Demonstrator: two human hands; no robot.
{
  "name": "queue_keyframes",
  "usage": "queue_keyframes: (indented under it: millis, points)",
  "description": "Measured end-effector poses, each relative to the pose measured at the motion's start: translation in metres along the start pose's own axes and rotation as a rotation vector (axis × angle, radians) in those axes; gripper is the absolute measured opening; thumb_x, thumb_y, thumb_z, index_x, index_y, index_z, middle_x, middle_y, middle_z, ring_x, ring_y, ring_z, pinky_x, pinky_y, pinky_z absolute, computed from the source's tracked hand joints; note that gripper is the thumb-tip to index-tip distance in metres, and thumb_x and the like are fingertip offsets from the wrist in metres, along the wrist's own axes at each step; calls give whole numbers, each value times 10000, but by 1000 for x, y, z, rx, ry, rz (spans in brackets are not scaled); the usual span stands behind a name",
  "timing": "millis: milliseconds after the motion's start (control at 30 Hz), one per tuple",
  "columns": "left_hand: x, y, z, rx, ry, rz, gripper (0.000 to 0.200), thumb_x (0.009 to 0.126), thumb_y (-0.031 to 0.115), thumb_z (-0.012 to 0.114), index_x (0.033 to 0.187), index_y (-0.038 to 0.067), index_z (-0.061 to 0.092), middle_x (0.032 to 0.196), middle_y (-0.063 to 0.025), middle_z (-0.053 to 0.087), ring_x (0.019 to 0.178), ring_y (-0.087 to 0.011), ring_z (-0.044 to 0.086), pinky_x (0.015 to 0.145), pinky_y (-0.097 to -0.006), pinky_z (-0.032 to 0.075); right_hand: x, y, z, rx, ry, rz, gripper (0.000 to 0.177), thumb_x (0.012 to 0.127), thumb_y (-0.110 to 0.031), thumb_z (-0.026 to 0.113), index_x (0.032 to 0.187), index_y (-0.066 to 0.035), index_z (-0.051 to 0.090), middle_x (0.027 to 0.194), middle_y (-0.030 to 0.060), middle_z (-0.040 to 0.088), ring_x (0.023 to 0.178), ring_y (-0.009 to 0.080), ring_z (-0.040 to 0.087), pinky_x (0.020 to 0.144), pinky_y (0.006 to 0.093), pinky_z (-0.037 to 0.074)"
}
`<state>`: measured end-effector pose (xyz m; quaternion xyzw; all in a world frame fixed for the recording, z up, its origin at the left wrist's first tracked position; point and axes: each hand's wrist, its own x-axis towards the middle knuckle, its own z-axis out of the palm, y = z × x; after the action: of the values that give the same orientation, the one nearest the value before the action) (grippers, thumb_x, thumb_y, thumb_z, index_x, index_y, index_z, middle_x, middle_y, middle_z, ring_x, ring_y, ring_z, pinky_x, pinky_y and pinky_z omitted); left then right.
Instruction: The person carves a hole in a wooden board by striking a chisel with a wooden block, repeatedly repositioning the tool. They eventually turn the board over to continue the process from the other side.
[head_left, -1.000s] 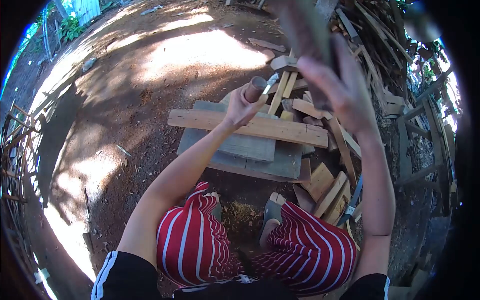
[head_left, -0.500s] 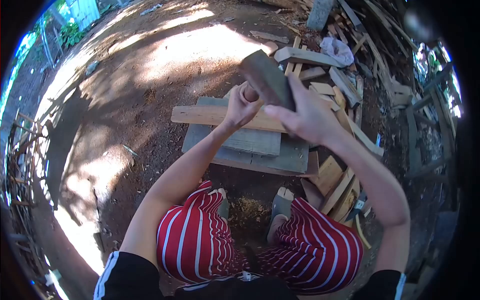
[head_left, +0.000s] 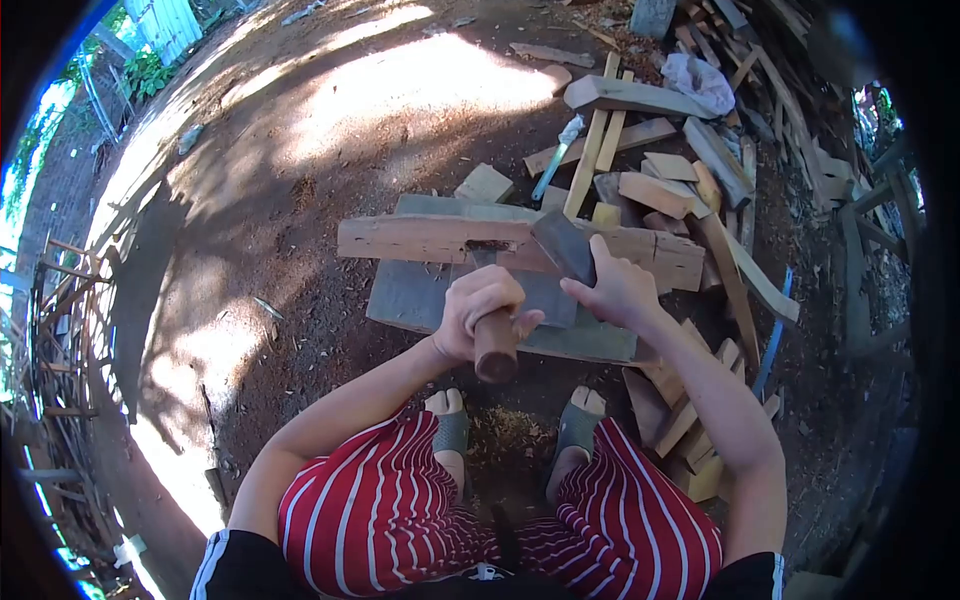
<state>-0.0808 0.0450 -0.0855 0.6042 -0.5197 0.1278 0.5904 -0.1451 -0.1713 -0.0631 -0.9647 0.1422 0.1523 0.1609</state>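
Note:
My left hand (head_left: 480, 312) is wrapped round the brown wooden handle (head_left: 496, 350) of a chisel, its butt end facing up toward me. The hand mostly hides the blade, which points toward a dark slot (head_left: 490, 245) cut in a long wooden beam (head_left: 400, 238). My right hand (head_left: 620, 290) grips a dark wooden block (head_left: 564, 244), held tilted over the beam to the right of the slot. The beam lies crosswise on a low grey wooden bench (head_left: 400, 295) in front of my feet.
Offcuts and boards (head_left: 655, 190) lie heaped right of the bench. A blue-handled brush (head_left: 557, 157) and a blue saw blade (head_left: 773, 335) are among them. A plastic bag (head_left: 697, 82) sits farther back. Sunlit dirt ground (head_left: 400, 100) spreads left and ahead.
Both hands have come lower and apart. The chisel handle has tipped toward me, and the block has moved down and right, away from the handle. The beam's slot now shows.

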Motion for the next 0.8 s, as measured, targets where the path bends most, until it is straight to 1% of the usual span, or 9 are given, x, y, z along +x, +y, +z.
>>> queue_keyframes:
  millis: [133,267,333,467,567,633,700,767,800]
  points:
    - [-11,-4,0,-46,-70,156,340,656,150,858,804,88,559,706,-39,559,587,-238,545,534,-344,448,-5,-3,1,69,-21,33,773,826,-539,597,1366,-40,355,1044,257,668,975,409,660,843,502,508]
    - [-26,5,-6,-14,-186,160,325,675,191,846,780,94,553,714,-34,558,630,-235,558,602,-355,476,4,6,15,119,-11,58,712,825,-533,600,1290,-34,396,1020,253,670,961,411,662,824,511,513]
    - [-42,-4,-12,190,-529,300,300,706,190,817,737,94,535,717,-33,550,681,-234,569,680,-365,483,7,8,24,152,-3,59,690,828,-530,599,1263,-31,405,1011,252,671,955,411,663,815,514,516]
    - [-58,-7,-20,231,-548,338,298,723,177,802,697,101,515,716,-29,541,718,-231,572,736,-377,477,4,3,17,116,-31,85,737,825,-542,605,1280,0,403,1037,272,656,996,410,644,839,511,504]
    - [-33,2,-18,148,-459,165,293,714,155,808,689,108,519,716,-39,553,695,-241,570,727,-387,492,6,4,19,97,-13,75,783,824,-544,605,1329,5,367,1036,266,660,999,408,644,833,507,505]
    - [-3,0,-20,150,-226,-52,273,696,129,806,686,111,533,726,-33,580,681,-195,590,662,-348,518,5,3,17,140,-13,67,673,834,-520,596,1238,-16,408,1001,243,676,951,395,669,800,505,518]
    - [33,-9,-29,-11,0,-198,244,742,136,775,682,114,539,723,-23,600,616,-135,592,543,-291,508,4,2,21,121,8,58,675,833,-519,597,1241,-17,406,998,242,677,953,393,669,806,502,516]
    - [73,-7,-28,-268,400,-480,256,827,171,734,679,108,534,649,-11,586,539,-92,566,474,-248,472,3,2,24,104,28,56,676,832,-519,598,1244,-19,404,996,242,678,954,391,669,812,499,514]
    - [86,-19,-36,-298,437,-441,260,858,181,710,684,103,534,599,-12,559,496,-94,538,460,-252,455,3,3,25,109,34,65,684,831,-520,598,1252,-19,401,990,241,679,954,390,669,815,499,513]
